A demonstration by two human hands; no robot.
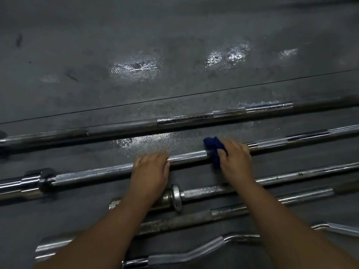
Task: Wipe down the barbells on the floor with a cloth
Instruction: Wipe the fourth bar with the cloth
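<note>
Five long metal bars lie side by side on a dark grey rubber floor (136, 35), all running left to right w/ a small slant.

The left hand (150, 168) rests on top of the second bar from the far side, a shiny silver barbell w/ rough grip bands (93, 172). Its fingers curl over the bar and wrap it. The hand looks a bit blurry.

The right hand (236, 156) is on the same bar, a little way to the right. It grips a small dark blue cloth (214, 149) and presses it onto the bar. The fingers are bent round the cloth and the bar. Part of the cloth pokes up above the hand and part hangs down below the bar.

Behind this bar lies a darker, dull grey barbell (124, 126), well apart from the hands. Nearer the person is a worn silver bar w/ a round collar disc (175, 198); both forearms cross above it. Next comes a rusty dull bar (174, 220), then a wavy chrome curl bar (204, 247) at the bottom edge.

The floor has shiny wet-looking patches, some far off and one just behind the cloth. A thin seam line (194, 95) runs across the floor.
</note>
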